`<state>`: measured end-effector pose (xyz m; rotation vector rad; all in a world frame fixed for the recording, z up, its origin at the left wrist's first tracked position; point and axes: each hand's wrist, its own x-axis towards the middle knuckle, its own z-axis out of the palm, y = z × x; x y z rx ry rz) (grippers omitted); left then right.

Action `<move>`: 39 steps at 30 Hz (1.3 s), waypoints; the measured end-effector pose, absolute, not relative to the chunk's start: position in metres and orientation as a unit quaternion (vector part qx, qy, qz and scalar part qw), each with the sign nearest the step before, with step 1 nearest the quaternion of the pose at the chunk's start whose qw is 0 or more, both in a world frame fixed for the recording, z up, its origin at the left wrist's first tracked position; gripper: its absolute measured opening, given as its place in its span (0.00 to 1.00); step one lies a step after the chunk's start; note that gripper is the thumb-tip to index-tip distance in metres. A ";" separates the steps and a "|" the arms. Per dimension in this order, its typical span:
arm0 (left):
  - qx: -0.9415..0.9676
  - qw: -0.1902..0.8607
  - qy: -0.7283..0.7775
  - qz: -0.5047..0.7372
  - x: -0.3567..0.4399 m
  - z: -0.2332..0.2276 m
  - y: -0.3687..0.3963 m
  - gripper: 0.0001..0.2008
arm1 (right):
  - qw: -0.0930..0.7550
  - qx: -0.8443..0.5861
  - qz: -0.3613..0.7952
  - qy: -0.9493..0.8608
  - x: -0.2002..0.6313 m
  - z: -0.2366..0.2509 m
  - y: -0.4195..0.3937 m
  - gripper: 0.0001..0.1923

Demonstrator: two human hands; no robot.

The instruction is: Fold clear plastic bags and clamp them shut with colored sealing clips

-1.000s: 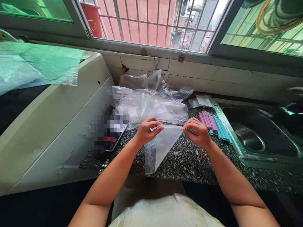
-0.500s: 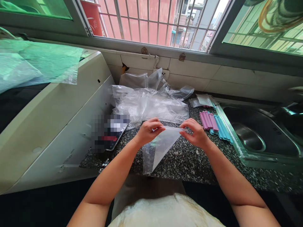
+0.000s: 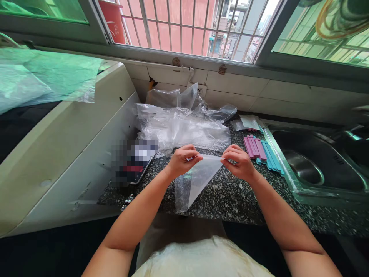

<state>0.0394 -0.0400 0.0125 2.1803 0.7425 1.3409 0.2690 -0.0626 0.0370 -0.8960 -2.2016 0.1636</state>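
Observation:
A clear plastic bag (image 3: 201, 175) is stretched between my hands over the dark speckled counter, its lower part hanging to a slanted point. My left hand (image 3: 184, 158) pinches its upper left corner between thumb and fingers. At the upper right corner, my right hand (image 3: 238, 161) is closed on the edge, thumb against fingertips. Behind the hands lies a heap of clear plastic bags (image 3: 187, 129). Right of my right hand sit pink sealing clips (image 3: 255, 147) and blue sealing clips (image 3: 271, 157), laid side by side.
On the right is a metal sink (image 3: 300, 192) set in the counter (image 3: 230, 200). A blurred-out phone (image 3: 144, 165) lies at the left, near a large pale appliance casing (image 3: 95, 115). More plastic packets (image 3: 250, 122) rest behind the clips. A barred window (image 3: 184, 27) is at the back.
My right fingers have closed on the bag's corner, where they were more spread before. The bag's top edge now looks less like a folded strip. My left hand has barely shifted.

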 end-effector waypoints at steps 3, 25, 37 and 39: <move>0.795 0.232 0.268 0.492 0.040 0.012 -0.040 0.11 | 0.364 -0.353 0.055 -0.860 0.269 0.037 -0.062 0.07; 0.805 0.222 0.242 0.494 0.046 0.009 -0.042 0.08 | 0.351 -0.343 0.007 -0.871 0.260 0.028 -0.064 0.06; 0.816 0.216 0.244 0.478 0.046 0.009 -0.044 0.08 | 0.351 -0.337 0.013 -0.873 0.262 0.028 -0.063 0.06; 0.820 0.213 0.242 0.473 0.046 0.009 -0.044 0.07 | 0.351 -0.341 0.017 -0.872 0.263 0.029 -0.063 0.06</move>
